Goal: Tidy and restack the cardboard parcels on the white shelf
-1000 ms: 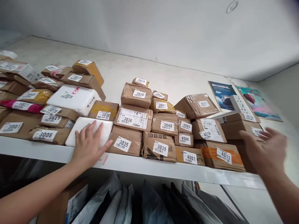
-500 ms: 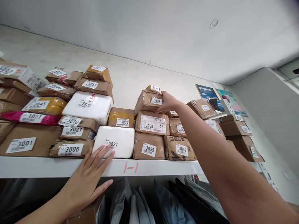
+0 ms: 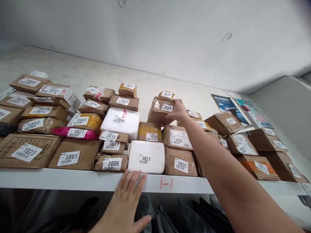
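My right hand [image 3: 178, 110] grips the right side of a brown cardboard box [image 3: 155, 111] labelled 3038. On that box rests a small yellow-taped package [image 3: 167, 94] labelled 4010. The held box is up and left of the 3036 box [image 3: 167, 131], over the 3030 box [image 3: 143, 129]. My left hand [image 3: 125, 202], fingers spread, lies with its fingertips against the front edge of the white shelf [image 3: 191, 184]. Just above those fingertips stands a white wrapped package [image 3: 153, 150] labelled 3021. The fingers behind the 3038 box are hidden.
Stacks of labelled parcels line the shelf, among them the white 3029 package [image 3: 132, 124] and a pink 1021 bag [image 3: 92, 135]. Dark plastic mailing bags [image 3: 191, 215] stand below. Two posters [image 3: 224, 103] lean at the back right. The ceiling [image 3: 170, 42] slopes overhead.
The 3038 box, with 4010 on top, has come off the 3036 box and shifted left in my right hand. My left fingertips have moved down from the 3021 package to the shelf edge. The view has swung left.
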`<state>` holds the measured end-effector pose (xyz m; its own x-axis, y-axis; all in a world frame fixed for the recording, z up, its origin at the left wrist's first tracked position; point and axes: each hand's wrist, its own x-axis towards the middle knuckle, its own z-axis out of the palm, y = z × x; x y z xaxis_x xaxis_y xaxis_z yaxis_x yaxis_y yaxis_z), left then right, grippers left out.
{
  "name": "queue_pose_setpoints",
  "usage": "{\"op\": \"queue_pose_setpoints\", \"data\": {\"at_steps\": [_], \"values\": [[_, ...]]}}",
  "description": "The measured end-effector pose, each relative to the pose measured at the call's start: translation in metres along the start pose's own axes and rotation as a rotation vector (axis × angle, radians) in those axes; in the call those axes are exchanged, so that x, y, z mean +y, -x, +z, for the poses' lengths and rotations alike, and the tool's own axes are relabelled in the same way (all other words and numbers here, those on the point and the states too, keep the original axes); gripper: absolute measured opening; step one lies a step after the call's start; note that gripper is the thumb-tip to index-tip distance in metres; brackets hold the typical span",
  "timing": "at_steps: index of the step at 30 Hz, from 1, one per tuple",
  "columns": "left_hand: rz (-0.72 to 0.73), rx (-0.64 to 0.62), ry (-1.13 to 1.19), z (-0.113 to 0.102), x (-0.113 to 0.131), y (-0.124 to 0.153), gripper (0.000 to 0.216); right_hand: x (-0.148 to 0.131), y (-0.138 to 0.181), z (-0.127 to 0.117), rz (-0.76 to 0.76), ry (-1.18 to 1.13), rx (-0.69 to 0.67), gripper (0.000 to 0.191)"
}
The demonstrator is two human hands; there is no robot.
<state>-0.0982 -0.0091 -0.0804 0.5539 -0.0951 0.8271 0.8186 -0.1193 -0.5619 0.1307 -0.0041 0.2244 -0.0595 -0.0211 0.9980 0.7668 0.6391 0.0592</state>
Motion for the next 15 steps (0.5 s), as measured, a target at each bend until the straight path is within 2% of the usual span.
{"op": "queue_pose_setpoints", "data": {"at_steps": [4, 7, 15], "values": [[-0.016, -0.008, -0.009, 0.001, -0.001, 0.002, 0.085, -0.021, -0.003, 0.032, -0.028, -0.051, -0.060, 0.088], [-0.018, 0.003, -0.018, 0.003, -0.001, 0.004, 0.089, -0.025, 0.001, 0.047, -0.040, -0.084, -0.093, 0.089], [0.000, 0.065, -0.047, 0.003, -0.001, 0.001, 0.089, -0.015, 0.018, 0.049, -0.151, -0.022, -0.208, 0.116]]}}
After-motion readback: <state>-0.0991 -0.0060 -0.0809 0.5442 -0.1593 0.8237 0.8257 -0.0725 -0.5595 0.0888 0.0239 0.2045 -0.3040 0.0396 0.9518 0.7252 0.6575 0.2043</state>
